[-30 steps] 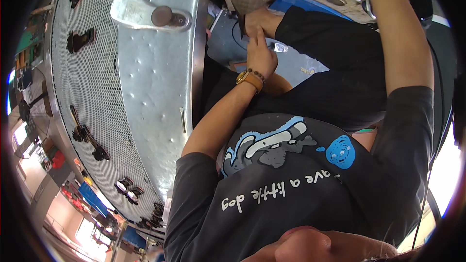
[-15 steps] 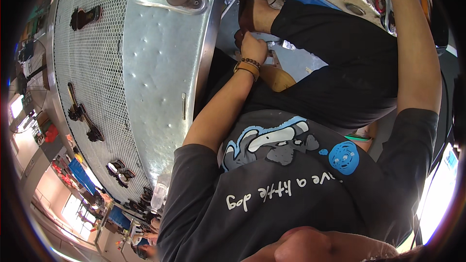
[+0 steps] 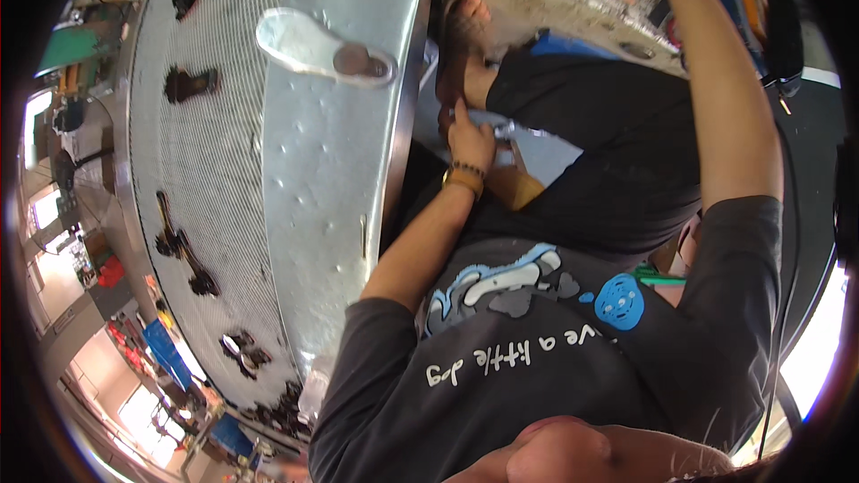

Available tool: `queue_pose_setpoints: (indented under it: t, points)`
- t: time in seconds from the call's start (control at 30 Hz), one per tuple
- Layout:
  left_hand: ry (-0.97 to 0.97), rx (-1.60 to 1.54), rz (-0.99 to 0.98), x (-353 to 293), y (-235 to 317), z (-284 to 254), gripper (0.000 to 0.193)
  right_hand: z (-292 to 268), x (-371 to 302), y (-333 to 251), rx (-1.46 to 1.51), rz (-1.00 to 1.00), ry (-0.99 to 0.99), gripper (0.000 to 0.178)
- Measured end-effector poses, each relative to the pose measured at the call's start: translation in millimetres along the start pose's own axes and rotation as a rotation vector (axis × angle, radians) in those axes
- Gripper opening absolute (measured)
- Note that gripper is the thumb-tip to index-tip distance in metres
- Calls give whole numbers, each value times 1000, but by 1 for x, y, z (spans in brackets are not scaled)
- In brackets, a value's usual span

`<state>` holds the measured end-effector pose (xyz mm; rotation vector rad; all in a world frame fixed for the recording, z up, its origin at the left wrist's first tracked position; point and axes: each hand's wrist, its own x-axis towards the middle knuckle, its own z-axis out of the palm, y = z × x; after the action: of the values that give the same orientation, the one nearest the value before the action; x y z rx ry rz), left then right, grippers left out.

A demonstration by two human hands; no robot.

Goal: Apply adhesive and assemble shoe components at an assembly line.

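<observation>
My left hand (image 3: pixel 472 141), with a beaded bracelet and a tan wristband, is low in the gap beside the metal bench. Its index finger stretches forward while the other fingers look curled. It is against a dark reddish-brown piece (image 3: pixel 445 116), whose kind and full shape I cannot make out. Just beyond is a bare foot (image 3: pixel 474 22), partly hidden by dark brown material. A tan, curved piece (image 3: pixel 514 186) lies by my wrist, close to my lap. My right forearm (image 3: pixel 707 63) reaches up to the top edge of the picture, where the hand is cut off.
On the metal bench (image 3: pixel 327 152) at left lies a pale, sole-shaped plate (image 3: pixel 300 40) with a round brown knob. Beyond it, a mesh conveyor (image 3: pixel 215 241) carries several dark shoe parts (image 3: pixel 191 83). A worn, stained ledge (image 3: pixel 573 0) is at the far side; cables hang at right.
The whole view has shifted, so bench, conveyor and plate appear farther right and lower. My left index finger is now straighter. The right forearm appears farther left.
</observation>
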<state>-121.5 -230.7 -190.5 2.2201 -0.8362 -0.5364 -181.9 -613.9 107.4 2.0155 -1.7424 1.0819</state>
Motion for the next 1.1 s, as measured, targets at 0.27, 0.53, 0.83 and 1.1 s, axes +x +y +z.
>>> queue_pose_setpoints:
  t: [0.27,0.53,0.83,1.1]
  points:
    - [57,-43,57,-1,4,-7,66,-7,3,13,87,-94,85,59]
    - [137,-183,18,16,-2,-1,44,6,5,24,62,-142,266,43]
    - [-80,-850,-883,54,-23,7,47,-3,5,23,53,-169,292,32]
    - [-198,-1376,-914,52,-47,22,40,-9,3,16,49,-148,252,31]
